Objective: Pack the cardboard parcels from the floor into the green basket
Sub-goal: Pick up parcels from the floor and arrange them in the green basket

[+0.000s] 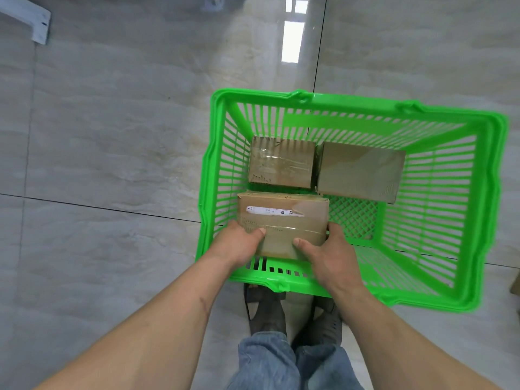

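1. Our left hand [239, 243] and right hand [323, 254] clasp a taped parcel [282, 220] from either side, thumbs on top.
2. That parcel, bearing a white label strip [270, 211], sits in the near-left corner of the green basket [422, 301].
3. Two more parcels, one taped [281, 163] and one plain [360, 171], lie side by side along the basket's far end.
4. We note the basket standing on the tiled floor [112, 136], just beyond our shoes [267, 313].
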